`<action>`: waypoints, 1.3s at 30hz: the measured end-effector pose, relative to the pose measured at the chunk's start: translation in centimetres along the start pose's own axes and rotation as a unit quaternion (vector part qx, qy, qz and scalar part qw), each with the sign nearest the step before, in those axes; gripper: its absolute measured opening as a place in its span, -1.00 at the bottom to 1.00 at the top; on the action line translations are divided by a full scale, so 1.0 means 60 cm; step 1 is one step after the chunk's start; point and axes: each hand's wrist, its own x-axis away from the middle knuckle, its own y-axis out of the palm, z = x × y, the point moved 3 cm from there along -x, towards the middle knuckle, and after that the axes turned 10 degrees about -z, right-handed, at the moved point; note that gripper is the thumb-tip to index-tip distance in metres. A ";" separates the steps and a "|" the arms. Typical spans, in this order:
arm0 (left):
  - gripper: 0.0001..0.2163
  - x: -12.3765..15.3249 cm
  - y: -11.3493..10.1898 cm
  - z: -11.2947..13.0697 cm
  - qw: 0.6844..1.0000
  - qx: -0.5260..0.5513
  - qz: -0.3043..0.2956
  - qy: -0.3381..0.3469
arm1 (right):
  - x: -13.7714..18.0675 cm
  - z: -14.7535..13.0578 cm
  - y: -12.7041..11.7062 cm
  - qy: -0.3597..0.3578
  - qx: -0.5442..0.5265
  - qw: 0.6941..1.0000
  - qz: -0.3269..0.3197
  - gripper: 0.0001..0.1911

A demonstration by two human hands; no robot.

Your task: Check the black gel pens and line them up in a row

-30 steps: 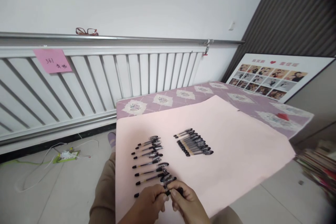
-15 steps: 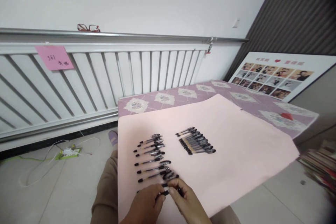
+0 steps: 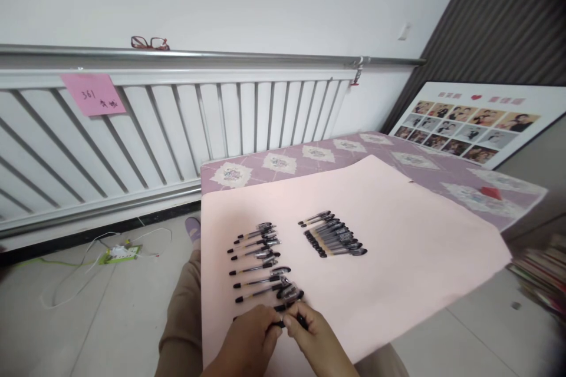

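Close to the near edge of the pink sheet [image 3: 398, 235], my two hands meet at a black pen [image 3: 280, 324]. My left hand [image 3: 252, 339] is closed round its body, while my right hand [image 3: 316, 336] pinches its other end, where a dark tip like a cap shows past the fingers. Most of that pen is hidden by my fingers. Just beyond lie several uncapped pens [image 3: 259, 293] in a loose column, with clear, black-ended caps [image 3: 289, 293] by their right ends. Farther right, several capped pens [image 3: 333, 240] lie side by side in a slanted group.
The sheet covers part of a table with a purple patterned cloth [image 3: 300, 159]. A white radiator [image 3: 247, 115] stands behind, with glasses [image 3: 150, 43] on the pipe above. A photo board [image 3: 469, 123] leans at the right. A power strip [image 3: 121, 254] lies on the floor.
The whole view has shifted slightly. Both hands stay together on the same pen, with hardly any change in their grip. The laid-out pens have not moved on the sheet.
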 end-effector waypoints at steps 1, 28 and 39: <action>-0.85 0.000 -0.001 0.002 1.000 0.003 -0.001 -0.004 | 0.000 0.000 -0.001 0.002 0.001 1.000 0.001 -0.76; -0.81 0.008 0.000 0.017 0.987 0.148 -0.067 -0.006 | 0.013 0.030 -0.028 0.054 -0.046 0.997 -0.043 -0.89; -0.79 -0.009 0.027 0.011 0.988 -0.143 -0.024 -0.057 | -0.004 0.046 -0.046 -0.057 0.192 0.979 0.043 -0.89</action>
